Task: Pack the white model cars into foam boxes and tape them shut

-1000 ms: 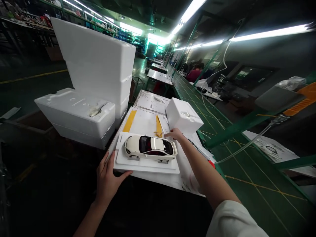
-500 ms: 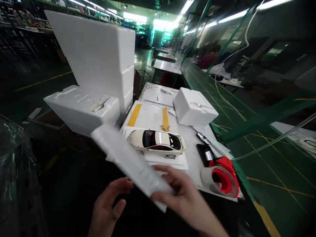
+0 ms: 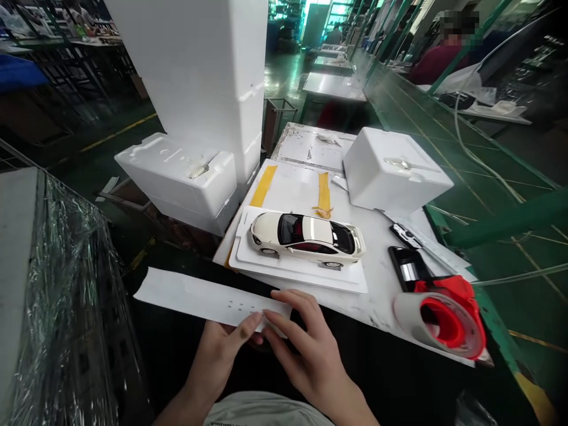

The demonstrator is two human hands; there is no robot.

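A long white paper strip (image 3: 190, 296) with rows of small dark marks near its right end is held in front of me, low over the near table edge. My left hand (image 3: 222, 349) grips it from below, thumb on top. My right hand (image 3: 306, 343) is closed at the strip's right end, its fingertips pinched close to my left thumb. Whether a small piece is between those fingertips, I cannot tell. Beyond the strip, a cream model car (image 3: 310, 239) rests on a white foam board (image 3: 266, 266), its nose to the left. Neither hand touches the car.
On the right of the table lie a tape roll in a red dispenser (image 3: 465, 331), a black box-like item (image 3: 407, 266) and a cutter (image 3: 406, 235). White foam boxes (image 3: 394, 171) stand behind, with a tall foam stack (image 3: 208, 71) at left. A person (image 3: 444, 59) sits far right.
The strip has swung from a steep tilt to nearly level and moved left and nearer. My left hand, open before, has taken hold of it. The view has tipped downward.
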